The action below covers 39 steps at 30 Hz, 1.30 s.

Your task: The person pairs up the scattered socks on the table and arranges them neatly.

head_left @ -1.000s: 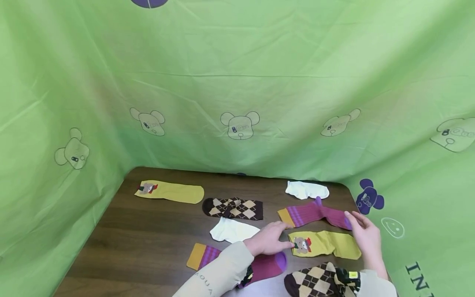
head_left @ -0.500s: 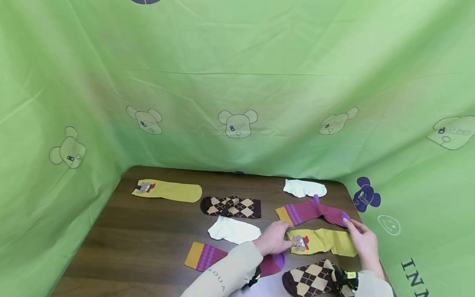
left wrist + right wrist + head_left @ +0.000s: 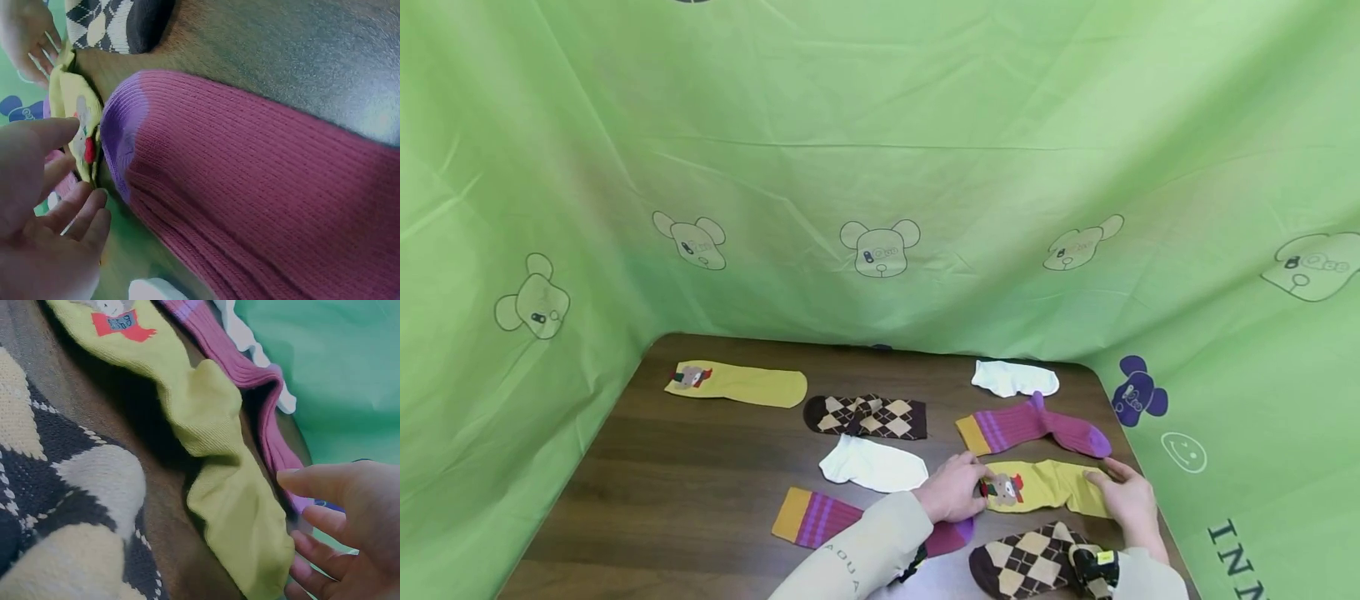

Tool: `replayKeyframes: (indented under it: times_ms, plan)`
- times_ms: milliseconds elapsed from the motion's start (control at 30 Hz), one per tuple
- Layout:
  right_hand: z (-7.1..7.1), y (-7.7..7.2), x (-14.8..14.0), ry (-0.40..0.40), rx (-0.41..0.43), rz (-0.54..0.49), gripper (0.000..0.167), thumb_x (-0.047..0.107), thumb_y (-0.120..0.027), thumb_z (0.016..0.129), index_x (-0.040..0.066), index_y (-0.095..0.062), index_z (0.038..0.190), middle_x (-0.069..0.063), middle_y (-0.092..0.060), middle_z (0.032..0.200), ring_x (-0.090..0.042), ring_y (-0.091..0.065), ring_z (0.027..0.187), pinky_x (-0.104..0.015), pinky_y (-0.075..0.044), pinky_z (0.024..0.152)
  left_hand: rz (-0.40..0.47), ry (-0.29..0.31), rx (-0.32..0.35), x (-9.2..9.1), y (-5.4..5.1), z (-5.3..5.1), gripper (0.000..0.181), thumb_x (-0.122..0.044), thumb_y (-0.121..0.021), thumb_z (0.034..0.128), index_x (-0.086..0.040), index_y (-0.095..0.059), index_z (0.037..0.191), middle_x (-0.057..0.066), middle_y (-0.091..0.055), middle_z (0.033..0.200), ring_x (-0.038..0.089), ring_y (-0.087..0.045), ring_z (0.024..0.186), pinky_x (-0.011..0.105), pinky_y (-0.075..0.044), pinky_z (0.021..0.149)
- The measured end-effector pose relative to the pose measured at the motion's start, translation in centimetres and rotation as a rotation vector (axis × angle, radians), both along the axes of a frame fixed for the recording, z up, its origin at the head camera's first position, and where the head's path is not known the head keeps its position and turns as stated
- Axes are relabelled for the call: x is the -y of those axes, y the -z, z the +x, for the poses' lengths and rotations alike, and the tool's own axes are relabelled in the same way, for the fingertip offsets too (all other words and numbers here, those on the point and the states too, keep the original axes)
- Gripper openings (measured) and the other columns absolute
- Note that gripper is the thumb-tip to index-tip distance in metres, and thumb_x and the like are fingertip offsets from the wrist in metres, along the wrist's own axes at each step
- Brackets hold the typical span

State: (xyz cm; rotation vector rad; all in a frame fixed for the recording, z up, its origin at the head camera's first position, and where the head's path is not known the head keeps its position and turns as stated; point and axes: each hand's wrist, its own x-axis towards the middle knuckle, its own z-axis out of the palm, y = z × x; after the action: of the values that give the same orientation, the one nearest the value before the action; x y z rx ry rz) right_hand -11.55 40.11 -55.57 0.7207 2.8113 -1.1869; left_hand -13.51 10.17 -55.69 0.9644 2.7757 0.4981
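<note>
A yellow sock [image 3: 1047,486] with a bear pattern lies rumpled across the right of the table. At its cuff end is my left hand [image 3: 953,492]; in the left wrist view the thumb [image 3: 59,132] and fingers are spread apart around that end. My right hand [image 3: 1131,502] is at the toe end, fingertips at the sock's edge in the right wrist view, thumb raised off it. Just beyond lies a magenta sock [image 3: 1018,425] with an orange cuff. Nearer me is a brown argyle sock [image 3: 1030,560], partly hidden by the right wrist. A second magenta sock [image 3: 827,521] lies under the left forearm.
Another yellow sock [image 3: 752,385] lies at the back left of the wooden table [image 3: 677,483]. A second argyle sock [image 3: 880,417] and a white sock [image 3: 874,464] lie mid-table. One more white sock [image 3: 1015,378] is at the back right. Green cloth [image 3: 880,167] surrounds the table.
My right hand has left the magenta sock's toe and come down to the yellow sock's toe end. The left hand stays by the cuff, its fingers shifted slightly. The view has tilted a little.
</note>
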Motion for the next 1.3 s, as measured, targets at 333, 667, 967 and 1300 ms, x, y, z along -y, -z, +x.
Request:
replayKeyframes:
  times_ms: [333, 667, 967, 1300]
  plan:
    - [-0.4, 0.2, 0.6, -0.064, 0.038, 0.037, 0.071, 0.024, -0.075, 0.09, -0.01, -0.044, 0.144, -0.036, -0.047, 0.14, -0.059, -0.041, 0.126, -0.063, -0.032, 0.105, -0.077, -0.083, -0.089, -0.2, 0.1, -0.3, 0.033, -0.032, -0.082, 0.0819, -0.023, -0.076, 0.113, -0.004, -0.057, 0.102, 0.01, -0.054, 0.091, 0.018, -0.046, 0.08]
    - [-0.7, 0.7, 0.9, -0.117, 0.01, 0.132, 0.069, 0.019, -0.077, 0.085, -0.011, -0.049, 0.14, -0.038, -0.054, 0.131, -0.059, -0.048, 0.116, -0.064, -0.037, 0.099, 0.009, -0.159, -0.065, -0.3, 0.4, -0.6, 0.017, -0.029, -0.084, 0.083, -0.025, -0.078, 0.098, -0.006, -0.057, 0.093, 0.009, -0.056, 0.085, 0.02, -0.049, 0.077]
    - [-0.7, 0.6, 1.0, -0.136, 0.018, 0.174, 0.071, 0.022, -0.078, 0.083, -0.011, -0.05, 0.138, -0.039, -0.057, 0.123, -0.058, -0.052, 0.109, -0.064, -0.041, 0.093, 0.0, -0.184, -0.099, -0.1, 0.9, -0.8, 0.034, -0.027, -0.087, 0.0788, -0.016, -0.073, 0.107, -0.001, -0.06, 0.098, 0.012, -0.058, 0.09, 0.022, -0.05, 0.081]
    - [-0.5, 0.7, 0.8, -0.115, 0.058, 0.187, 0.064, 0.03, -0.077, 0.085, -0.01, -0.055, 0.129, -0.04, -0.052, 0.129, -0.061, -0.05, 0.11, -0.064, -0.042, 0.09, -0.032, -0.131, -0.102, -0.6, 0.5, -0.5, 0.022, -0.012, -0.08, 0.075, -0.019, -0.069, 0.093, -0.004, -0.06, 0.091, 0.011, -0.055, 0.085, 0.02, -0.047, 0.077]
